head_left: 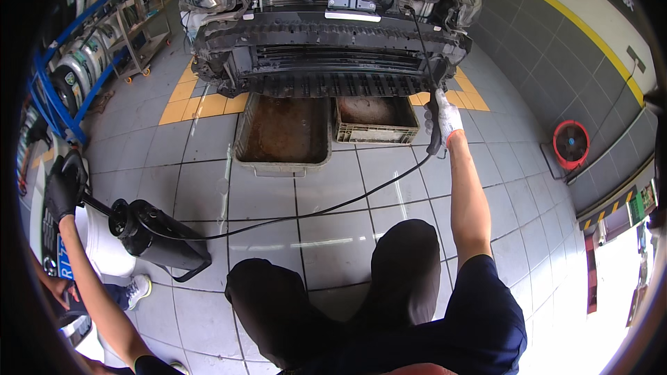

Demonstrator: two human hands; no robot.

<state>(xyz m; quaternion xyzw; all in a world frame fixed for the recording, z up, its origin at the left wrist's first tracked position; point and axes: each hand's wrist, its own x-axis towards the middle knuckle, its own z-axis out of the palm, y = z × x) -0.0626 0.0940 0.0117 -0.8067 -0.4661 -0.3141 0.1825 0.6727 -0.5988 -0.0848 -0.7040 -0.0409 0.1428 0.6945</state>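
My left hand, in a black glove, is closed on the pump handle of a black pump sprayer, whose rod is drawn out at an angle. The sprayer's tank leans over on the tiled floor at the left, a strap loose below it. A thin black hose runs from the sprayer across the floor to a black spray wand. My right hand, in a whitish glove, is wrapped round the wand's handle below the car front, which has no bumper cover. The wand's upper part points up against the dark car parts.
Two dirty trays, a larger bin and a grey crate, sit under the car front. A white bucket stands behind the sprayer. Another person's shoe is at lower left. A blue rack and red fan flank the floor.
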